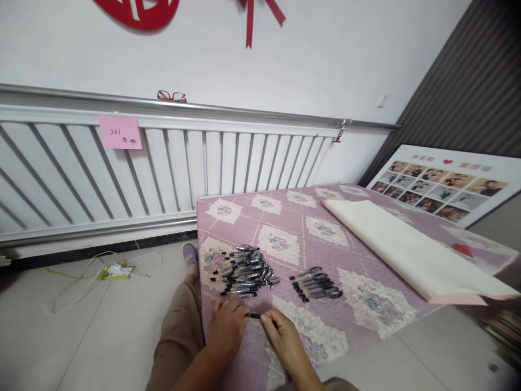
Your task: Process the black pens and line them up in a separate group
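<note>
Both hands meet over the near edge of a table with a purple floral cloth (280, 212). My left hand (228, 326) is closed around one end of a dark pen (255, 315). My right hand (280, 331) pinches the pen's other end between thumb and forefinger. Just beyond my left hand lies a heap of black-capped pens (244, 271), most with their dark ends pointing left. To the right of the heap, a smaller group of pens (317, 283) lies side by side in a slanted row.
A folded cream sheet (382, 244) lies across the table's right part, with a small red item (463, 250) near it. Behind stands a white radiator (244, 157) with a pink note (120, 132) and glasses (171, 96). A power strip (116, 271) sits on the floor; a photo board (443, 182) leans at right.
</note>
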The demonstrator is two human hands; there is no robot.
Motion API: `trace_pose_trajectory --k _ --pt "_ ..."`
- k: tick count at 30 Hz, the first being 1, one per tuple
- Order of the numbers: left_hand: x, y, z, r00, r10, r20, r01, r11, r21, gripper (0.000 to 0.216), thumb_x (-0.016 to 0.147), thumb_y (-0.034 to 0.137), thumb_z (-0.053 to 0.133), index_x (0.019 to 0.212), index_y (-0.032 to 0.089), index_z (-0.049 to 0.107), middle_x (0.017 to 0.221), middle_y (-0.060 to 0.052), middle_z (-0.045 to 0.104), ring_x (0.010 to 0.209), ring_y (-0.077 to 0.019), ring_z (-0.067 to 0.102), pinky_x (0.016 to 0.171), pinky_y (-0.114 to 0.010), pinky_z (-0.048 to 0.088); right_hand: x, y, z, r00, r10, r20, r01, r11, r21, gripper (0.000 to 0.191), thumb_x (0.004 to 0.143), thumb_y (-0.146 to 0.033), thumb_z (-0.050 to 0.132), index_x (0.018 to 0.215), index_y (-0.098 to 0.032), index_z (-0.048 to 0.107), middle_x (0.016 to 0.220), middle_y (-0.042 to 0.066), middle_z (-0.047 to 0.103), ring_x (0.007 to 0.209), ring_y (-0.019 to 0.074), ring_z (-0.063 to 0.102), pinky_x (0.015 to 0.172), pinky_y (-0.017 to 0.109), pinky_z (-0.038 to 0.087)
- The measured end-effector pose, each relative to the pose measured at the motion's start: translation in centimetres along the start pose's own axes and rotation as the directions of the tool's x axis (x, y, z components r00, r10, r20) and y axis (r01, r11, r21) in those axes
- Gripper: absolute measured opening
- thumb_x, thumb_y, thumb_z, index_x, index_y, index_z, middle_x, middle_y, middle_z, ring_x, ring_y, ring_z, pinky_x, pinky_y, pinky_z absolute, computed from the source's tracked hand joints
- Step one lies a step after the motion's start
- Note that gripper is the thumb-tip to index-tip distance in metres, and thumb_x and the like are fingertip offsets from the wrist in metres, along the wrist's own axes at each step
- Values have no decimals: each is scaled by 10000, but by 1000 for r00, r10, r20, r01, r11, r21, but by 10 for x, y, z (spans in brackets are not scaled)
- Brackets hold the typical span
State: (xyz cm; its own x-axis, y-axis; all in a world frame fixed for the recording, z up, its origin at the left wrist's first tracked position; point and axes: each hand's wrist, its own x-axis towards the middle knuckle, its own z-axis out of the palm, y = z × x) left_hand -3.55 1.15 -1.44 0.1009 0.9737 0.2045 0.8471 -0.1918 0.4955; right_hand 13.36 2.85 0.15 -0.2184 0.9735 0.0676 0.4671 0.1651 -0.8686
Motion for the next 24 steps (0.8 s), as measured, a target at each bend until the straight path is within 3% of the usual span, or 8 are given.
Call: trace_pose_trajectory --k 4,9,13,18,24 --pt "0 0 0 1000 7 9 -7 1000 -6 242 877 137 468 940 282 651 984 3 636 971 -206 549 934 -400 319 0 2 1 1000 2 -22 -1 999 39 158 793 -324 545 857 -196 609 702 -15 550 678 168 525 651 253 414" --pt "0 0 0 1000 10 3 -10 1000 -8 233 877 144 471 947 281 646 990 2 634 967 -208 548 936 -409 312 0 3 1 1000 -3 -4 3 1000 0 248 833 -360 491 659 -196 560 655 -10 527 662 165 510 635 254 398" --pt "0 -1 1 1000 8 -4 -9 1000 -11 225 877 143 480 937 279 648 969 3 637 959 -209 550 927 -409 311 1 4 2 999 12 -39 -11 999 33 161 783 -325 544 837 -190 614 682 -18 533 667 166 517 644 254 408" --pt "0 -1 0 1000 16 -4 -16 1000 9 232 872 134 491 949 287 647 971 10 635 958 -205 548 916 -403 317 0 3 1 1000 7 -9 -6 999 32 211 814 -347 508 695 -193 590 665 -6 547 666 169 524 630 250 404" --pt "0 0 0 1000 25 -9 -26 1000 -11 236 872 124 487 943 289 640 963 19 638 945 -197 553 914 -403 318 -1 3 2 999 15 -42 -14 999 33 143 777 -310 542 822 -195 614 681 -17 534 663 169 520 635 255 408"
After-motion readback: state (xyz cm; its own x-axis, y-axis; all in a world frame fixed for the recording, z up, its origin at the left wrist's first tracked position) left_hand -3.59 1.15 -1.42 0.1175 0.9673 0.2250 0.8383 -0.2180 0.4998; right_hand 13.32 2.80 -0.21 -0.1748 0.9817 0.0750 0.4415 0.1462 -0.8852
